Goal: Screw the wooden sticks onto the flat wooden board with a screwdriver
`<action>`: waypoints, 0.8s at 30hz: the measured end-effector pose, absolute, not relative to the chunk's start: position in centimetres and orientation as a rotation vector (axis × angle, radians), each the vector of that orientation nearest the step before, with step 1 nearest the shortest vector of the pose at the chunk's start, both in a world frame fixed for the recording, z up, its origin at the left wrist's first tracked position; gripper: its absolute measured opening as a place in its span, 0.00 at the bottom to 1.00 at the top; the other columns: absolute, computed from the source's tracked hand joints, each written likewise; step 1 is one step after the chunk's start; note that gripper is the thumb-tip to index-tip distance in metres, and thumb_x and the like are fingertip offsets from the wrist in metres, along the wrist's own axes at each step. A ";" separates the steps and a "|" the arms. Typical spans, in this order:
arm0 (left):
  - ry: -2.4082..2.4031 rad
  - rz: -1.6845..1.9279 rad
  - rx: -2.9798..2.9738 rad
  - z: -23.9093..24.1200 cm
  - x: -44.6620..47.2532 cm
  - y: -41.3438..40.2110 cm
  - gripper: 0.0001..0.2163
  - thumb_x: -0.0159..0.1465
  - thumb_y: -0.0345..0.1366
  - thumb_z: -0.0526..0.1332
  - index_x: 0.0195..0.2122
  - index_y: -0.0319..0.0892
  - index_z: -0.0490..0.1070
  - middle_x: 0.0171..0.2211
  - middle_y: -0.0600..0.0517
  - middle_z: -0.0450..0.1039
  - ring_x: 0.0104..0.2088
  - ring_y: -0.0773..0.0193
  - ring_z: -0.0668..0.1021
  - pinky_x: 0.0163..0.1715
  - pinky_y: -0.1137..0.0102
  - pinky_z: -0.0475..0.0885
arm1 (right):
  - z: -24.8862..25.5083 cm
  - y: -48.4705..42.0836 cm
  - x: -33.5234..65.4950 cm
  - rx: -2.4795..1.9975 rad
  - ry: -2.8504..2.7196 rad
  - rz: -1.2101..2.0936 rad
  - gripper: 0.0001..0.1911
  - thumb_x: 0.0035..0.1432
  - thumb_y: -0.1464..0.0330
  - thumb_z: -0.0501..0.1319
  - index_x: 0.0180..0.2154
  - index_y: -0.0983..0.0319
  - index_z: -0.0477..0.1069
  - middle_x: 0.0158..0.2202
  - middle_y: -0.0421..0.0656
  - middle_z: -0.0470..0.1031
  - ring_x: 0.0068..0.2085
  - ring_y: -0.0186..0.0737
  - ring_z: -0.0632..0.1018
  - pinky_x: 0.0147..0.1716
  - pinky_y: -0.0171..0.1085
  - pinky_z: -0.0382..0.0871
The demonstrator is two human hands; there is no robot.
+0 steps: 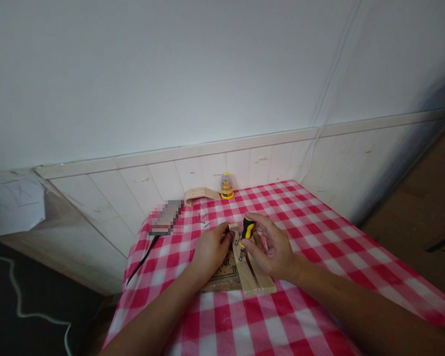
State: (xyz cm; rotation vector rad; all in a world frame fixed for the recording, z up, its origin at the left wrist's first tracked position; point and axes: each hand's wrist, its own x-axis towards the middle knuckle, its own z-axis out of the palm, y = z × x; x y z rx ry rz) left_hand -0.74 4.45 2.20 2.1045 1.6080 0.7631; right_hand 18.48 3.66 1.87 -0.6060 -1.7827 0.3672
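In my right hand (274, 249) is a short yellow-and-black screwdriver (247, 230), held between thumb and fingers. Its tip points down at a screw in a pale wooden strip (247, 279). My left hand (212, 249) is closed at the far left edge of that strip, its fingertips partly hidden. A second wooden strip (264, 277) lies alongside, under my right hand. Both strips rest over a brown board with dark printing (226, 279). Another small metal screw (236, 243) stands on the first strip, farther from me.
A red-and-white checked cloth (300, 316) covers the table. Several loose screws (203, 221) lie beyond my left hand. A curved wooden piece (202, 193) and a yellow-capped clear container (227, 187) stand by the wall. A blurred-out flat object (166, 217) with a black strap lies left.
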 end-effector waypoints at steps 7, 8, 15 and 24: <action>1.601 0.765 2.083 2.4 -0.7 4.4 0.10 0.69 0.33 0.56 0.47 0.45 0.76 0.40 0.49 0.84 0.38 0.57 0.83 0.34 0.70 0.68 | 2.1 3.4 18.6 -0.543 -1.821 0.416 0.30 0.65 0.72 0.62 0.66 0.53 0.63 0.57 0.51 0.78 0.48 0.49 0.85 0.46 0.43 0.82; 1.605 0.763 2.080 2.5 -0.7 4.4 0.10 0.69 0.33 0.57 0.46 0.45 0.76 0.39 0.49 0.84 0.38 0.57 0.83 0.35 0.70 0.68 | 2.2 3.3 18.6 -0.526 -1.830 0.430 0.30 0.65 0.72 0.61 0.66 0.53 0.62 0.56 0.52 0.79 0.48 0.49 0.85 0.45 0.43 0.82; 1.606 0.754 2.066 2.2 -0.7 4.5 0.12 0.68 0.32 0.58 0.49 0.46 0.77 0.41 0.49 0.84 0.40 0.57 0.84 0.38 0.70 0.70 | 3.0 3.0 18.5 -0.402 -1.847 0.576 0.26 0.69 0.71 0.58 0.66 0.54 0.61 0.49 0.50 0.82 0.44 0.45 0.86 0.44 0.42 0.83; 1.614 0.733 2.069 2.2 -0.7 4.6 0.13 0.67 0.30 0.58 0.50 0.45 0.77 0.41 0.49 0.85 0.40 0.57 0.84 0.37 0.70 0.70 | 2.9 3.2 18.4 -0.410 -1.851 0.592 0.24 0.70 0.70 0.58 0.65 0.56 0.62 0.49 0.51 0.82 0.45 0.45 0.86 0.45 0.42 0.83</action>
